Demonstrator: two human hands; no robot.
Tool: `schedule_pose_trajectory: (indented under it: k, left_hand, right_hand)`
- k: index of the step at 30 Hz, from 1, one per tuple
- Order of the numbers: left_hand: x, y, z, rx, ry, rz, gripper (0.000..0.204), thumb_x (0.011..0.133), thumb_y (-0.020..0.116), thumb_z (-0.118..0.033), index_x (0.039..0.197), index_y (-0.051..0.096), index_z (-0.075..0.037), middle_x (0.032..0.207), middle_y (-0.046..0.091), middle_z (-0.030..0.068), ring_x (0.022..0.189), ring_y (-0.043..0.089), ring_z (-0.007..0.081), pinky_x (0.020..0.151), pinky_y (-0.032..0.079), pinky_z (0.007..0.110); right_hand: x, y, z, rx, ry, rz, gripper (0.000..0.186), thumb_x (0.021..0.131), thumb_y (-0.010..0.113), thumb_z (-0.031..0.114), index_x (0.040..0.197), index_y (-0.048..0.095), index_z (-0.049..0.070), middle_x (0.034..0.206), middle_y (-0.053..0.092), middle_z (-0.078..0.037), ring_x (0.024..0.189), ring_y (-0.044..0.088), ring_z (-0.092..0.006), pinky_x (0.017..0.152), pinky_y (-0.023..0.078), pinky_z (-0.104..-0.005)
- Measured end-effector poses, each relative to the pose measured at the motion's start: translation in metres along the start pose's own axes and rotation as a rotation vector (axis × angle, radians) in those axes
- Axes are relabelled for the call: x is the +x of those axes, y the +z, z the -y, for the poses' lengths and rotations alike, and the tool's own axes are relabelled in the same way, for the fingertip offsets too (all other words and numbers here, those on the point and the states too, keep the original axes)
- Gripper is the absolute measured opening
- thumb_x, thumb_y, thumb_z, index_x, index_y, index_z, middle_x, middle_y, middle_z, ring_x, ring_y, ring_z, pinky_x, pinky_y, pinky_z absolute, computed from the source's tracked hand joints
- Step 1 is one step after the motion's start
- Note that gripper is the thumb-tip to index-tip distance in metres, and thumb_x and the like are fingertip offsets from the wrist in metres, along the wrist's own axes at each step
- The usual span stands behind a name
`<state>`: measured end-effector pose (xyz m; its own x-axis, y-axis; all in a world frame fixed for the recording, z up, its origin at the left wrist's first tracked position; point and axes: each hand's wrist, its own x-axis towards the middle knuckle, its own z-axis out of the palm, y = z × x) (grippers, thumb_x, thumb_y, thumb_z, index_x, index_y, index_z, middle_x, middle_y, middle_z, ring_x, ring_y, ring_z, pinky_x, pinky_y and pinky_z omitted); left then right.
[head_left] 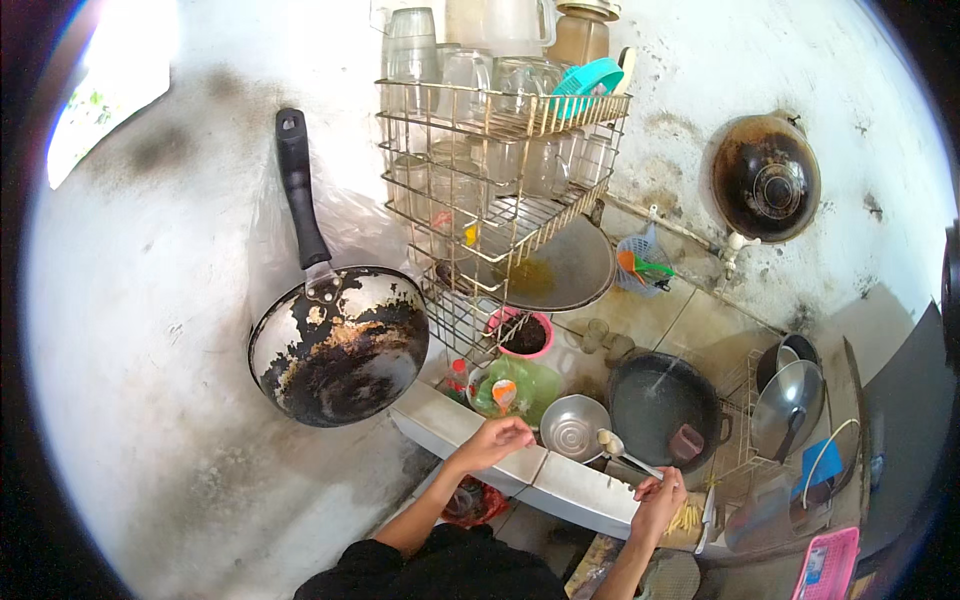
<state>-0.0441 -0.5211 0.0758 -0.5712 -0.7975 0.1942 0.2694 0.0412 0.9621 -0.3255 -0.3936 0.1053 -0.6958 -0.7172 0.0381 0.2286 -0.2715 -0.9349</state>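
Note:
My right hand [659, 499] is closed around the handle of a metal spoon [636, 463]. A small pale lump [606, 438] rests in the spoon's bowl, which hangs beside the right rim of a round metal bowl [575, 425]. To that bowl's left, over the tiled ledge [580, 485], my left hand [497, 443] is held with loosely bent fingers and nothing visible in them. Just beyond it lies a green plastic bag [540, 385] in a pale bowl, with an orange-and-white spoon [504, 394] on it.
A dark pan [665, 410] with a brownish block in it sits to the right under running water. Behind stands a wire rack [500, 215] of glassware. A scorched pan [340, 345] hangs at left. Pale strips [686, 519] lie beside a knife near my right hand.

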Motion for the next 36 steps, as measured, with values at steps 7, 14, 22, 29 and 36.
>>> schedule_pose_trajectory:
  k: [7,14,22,29,36]
  left_hand:
    - [-0.003,-0.013,0.002,0.032,0.062,-0.028,0.014,0.093,0.056,-0.014,0.098,0.056,-0.001,0.093,0.061,0.0022,0.090,0.059,0.0098,0.082,0.047,0.026]
    - [0.004,-0.014,-0.003,0.076,-0.020,-0.068,0.016,0.094,0.054,-0.016,0.096,0.057,-0.001,0.092,0.062,0.0045,0.089,0.059,0.0129,0.084,0.047,0.030]
    - [0.006,-0.008,0.020,0.075,-0.190,-0.043,0.014,0.095,0.053,-0.013,0.096,0.057,0.000,0.090,0.062,0.0056,0.088,0.059,0.0137,0.082,0.048,0.029]
    - [0.004,0.003,0.050,0.106,-0.441,-0.001,0.015,0.096,0.051,-0.014,0.096,0.056,0.000,0.091,0.061,0.0071,0.089,0.059,0.0152,0.082,0.049,0.031]
    - [-0.010,0.019,0.084,0.198,-0.485,-0.167,0.016,0.098,0.045,-0.014,0.097,0.054,-0.001,0.087,0.060,0.0084,0.081,0.059,0.0148,0.075,0.048,0.028]
  right_hand:
    - [0.005,0.002,-0.010,0.070,-0.012,0.009,0.026,0.097,0.047,0.027,0.086,0.051,0.003,0.051,0.050,-0.007,0.039,0.046,-0.0123,0.036,0.035,-0.0245]
    - [0.009,-0.006,-0.013,0.069,0.012,-0.046,0.025,0.097,0.046,0.025,0.086,0.052,0.003,0.049,0.049,-0.006,0.038,0.044,-0.0118,0.035,0.034,-0.0237]
    - [-0.005,-0.042,-0.024,0.038,0.088,-0.196,0.027,0.097,0.047,0.028,0.085,0.052,0.004,0.050,0.049,-0.005,0.038,0.044,-0.0103,0.034,0.033,-0.0226]
    - [-0.016,-0.082,-0.046,0.001,0.097,-0.411,0.027,0.097,0.046,0.027,0.084,0.052,0.004,0.049,0.048,-0.003,0.038,0.044,-0.0081,0.034,0.033,-0.0216]
    - [-0.017,-0.119,-0.067,-0.109,0.046,-0.570,0.031,0.099,0.042,0.029,0.081,0.050,0.004,0.048,0.046,-0.001,0.037,0.041,-0.0069,0.033,0.033,-0.0207]
